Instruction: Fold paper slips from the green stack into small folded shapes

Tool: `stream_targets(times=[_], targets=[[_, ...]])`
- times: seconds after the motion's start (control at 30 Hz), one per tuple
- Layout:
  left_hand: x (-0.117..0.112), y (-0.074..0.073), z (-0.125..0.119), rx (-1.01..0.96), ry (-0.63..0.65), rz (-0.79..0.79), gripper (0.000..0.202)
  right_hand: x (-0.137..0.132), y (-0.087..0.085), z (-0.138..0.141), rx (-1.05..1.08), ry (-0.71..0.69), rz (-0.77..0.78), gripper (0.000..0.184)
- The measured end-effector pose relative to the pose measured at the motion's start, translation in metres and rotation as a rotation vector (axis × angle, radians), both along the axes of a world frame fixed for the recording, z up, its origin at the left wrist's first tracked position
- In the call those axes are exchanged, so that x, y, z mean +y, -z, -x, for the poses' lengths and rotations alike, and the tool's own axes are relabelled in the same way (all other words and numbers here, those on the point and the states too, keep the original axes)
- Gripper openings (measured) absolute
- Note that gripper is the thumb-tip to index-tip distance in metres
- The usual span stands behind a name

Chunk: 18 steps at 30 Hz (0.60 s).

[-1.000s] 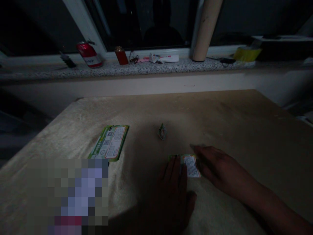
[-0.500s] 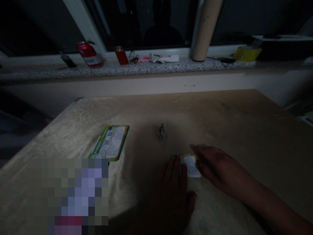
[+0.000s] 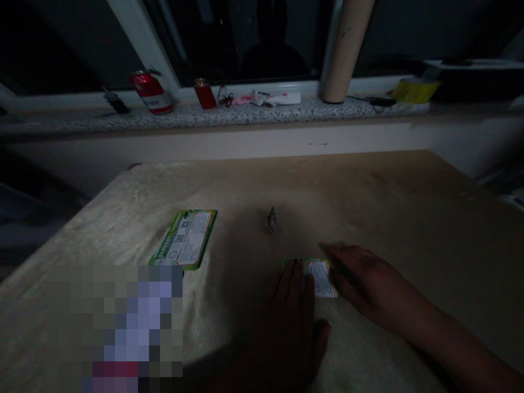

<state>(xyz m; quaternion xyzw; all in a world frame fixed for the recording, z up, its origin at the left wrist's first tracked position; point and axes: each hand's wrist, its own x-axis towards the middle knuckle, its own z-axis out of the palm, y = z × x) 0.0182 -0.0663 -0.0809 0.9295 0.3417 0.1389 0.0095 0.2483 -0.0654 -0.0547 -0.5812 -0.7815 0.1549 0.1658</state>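
A small folded-looking sheet with green edges and printed text (image 3: 322,279) lies on the table in front of me. My left hand (image 3: 289,322) is flat over its left part, fingers stretched out and thumb apart. From the right, my right hand (image 3: 364,275) rests on its side against the sheet's right edge, its fingers reaching past the upper corner. A gap shows between its forefinger and thumb; the lower fingers are hidden. Beyond both hands stands a small crumpled green-and-grey piece (image 3: 273,221), its kind unclear in the dim light.
A green printed card (image 3: 186,240) lies to the left, beside a pixelated area. The cloth-covered table (image 3: 368,191) ends at a wall. On the stone windowsill (image 3: 176,119) stand a red can (image 3: 151,93), a red jar (image 3: 204,94), a cardboard tube (image 3: 347,52) and a yellow object (image 3: 415,90).
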Motion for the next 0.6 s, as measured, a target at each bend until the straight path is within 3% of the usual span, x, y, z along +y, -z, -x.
stream_targets(times=[0.6], targets=[[-0.0002,0.0027,0.0005,-0.019,0.004,-0.03,0.064,0.0016,0.002,-0.0017,0.031,0.003,-0.022,0.048]])
